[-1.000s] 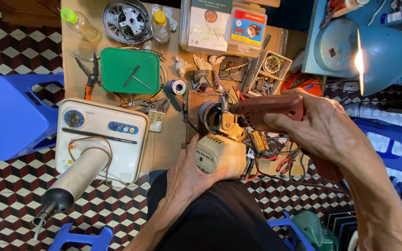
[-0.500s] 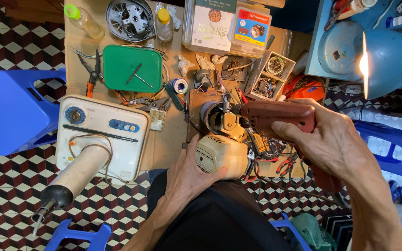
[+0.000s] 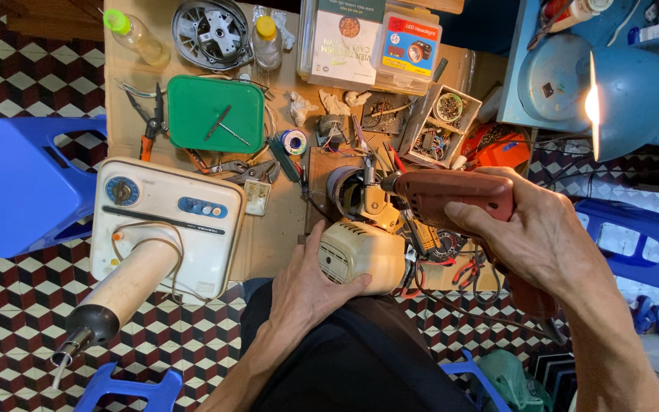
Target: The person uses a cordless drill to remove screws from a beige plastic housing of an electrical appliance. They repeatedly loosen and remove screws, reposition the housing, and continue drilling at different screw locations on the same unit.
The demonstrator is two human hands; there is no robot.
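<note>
My left hand (image 3: pixel 306 286) grips a cream plastic motor housing (image 3: pixel 361 254) resting on my lap at the bench edge. My right hand (image 3: pixel 539 236) holds a reddish-brown electric drill (image 3: pixel 451 200) by its body, the chuck pointing left at the metal part (image 3: pixel 368 200) on top of the housing. A round grey cylinder (image 3: pixel 341 191) sits just behind that part. Red and black wires (image 3: pixel 436 248) hang between the housing and the drill.
A white appliance base (image 3: pixel 165 221) with a cream shaft (image 3: pixel 127 286) lies at left. A green tray (image 3: pixel 216 114), pliers (image 3: pixel 150 122), bottles (image 3: pixel 135 34), boxes (image 3: pixel 375 38) and a parts tray (image 3: pixel 444 126) crowd the bench. Blue stools (image 3: pixel 20 179) flank it. A lit lamp (image 3: pixel 593 103) glares at right.
My right hand has shifted the drill slightly left and lower, bringing its chuck against the part on the housing. My left hand stays on the housing.
</note>
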